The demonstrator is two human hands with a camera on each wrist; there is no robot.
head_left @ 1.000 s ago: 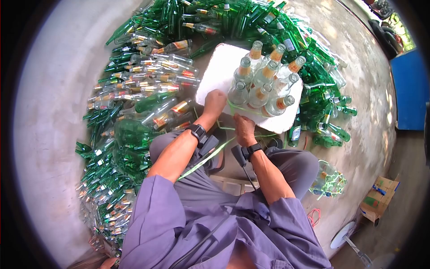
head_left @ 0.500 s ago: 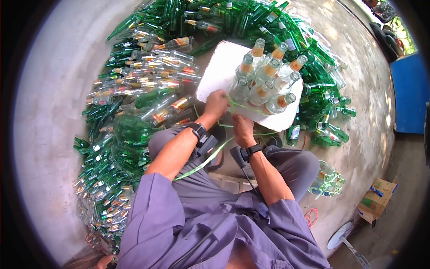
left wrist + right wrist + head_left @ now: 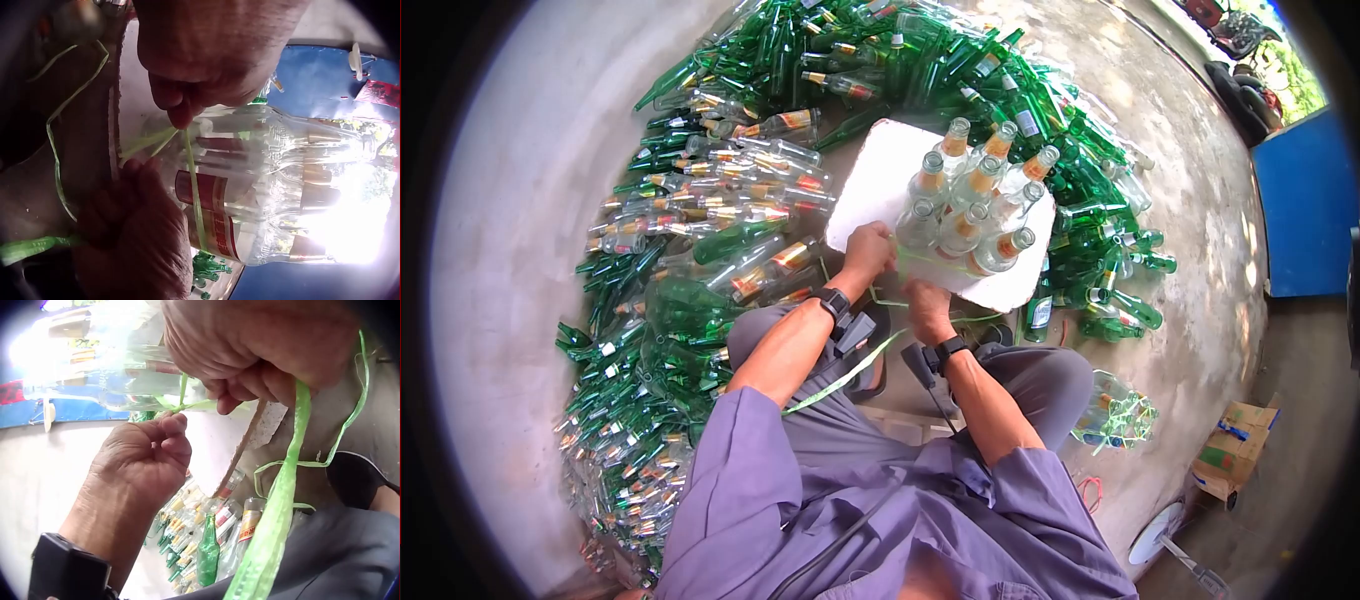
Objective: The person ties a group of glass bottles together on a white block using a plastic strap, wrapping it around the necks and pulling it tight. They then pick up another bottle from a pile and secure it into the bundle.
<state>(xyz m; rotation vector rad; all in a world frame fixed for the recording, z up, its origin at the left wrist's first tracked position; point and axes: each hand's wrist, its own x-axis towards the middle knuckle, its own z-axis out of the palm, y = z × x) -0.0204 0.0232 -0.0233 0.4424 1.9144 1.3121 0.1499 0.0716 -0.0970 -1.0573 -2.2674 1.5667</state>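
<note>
Since the earlier frame your head view has shifted, so the white board [image 3: 860,200] sits lower and further left in it, while your two hands keep their places at its near edge. Your left hand [image 3: 870,248] has its grip closed on the green ribbon [image 3: 275,519], thumb and fingertips pinching it right by the bottles. Your right hand [image 3: 928,312] is just beside it, fingers curled round the same ribbon, with a wide length running down out of that grip. From your fingers the ribbon passes round the lower part of the clear bottles [image 3: 960,230], crossing their red-and-white labels. Nine of these bottles stand upright in a tight cluster on the white board, toward its right side. A loose strand hangs below the board's near edge, between it and your legs. Left of the board, clear bottles and green ones lie in piled rows; beyond it and to its right are more green bottles [image 3: 1115,310]. Nearer you on the board's right, a bundle [image 3: 1115,415] wrapped in green strands lies on the floor [image 3: 1190,250], with a cardboard box [image 3: 1240,450] further out.
</note>
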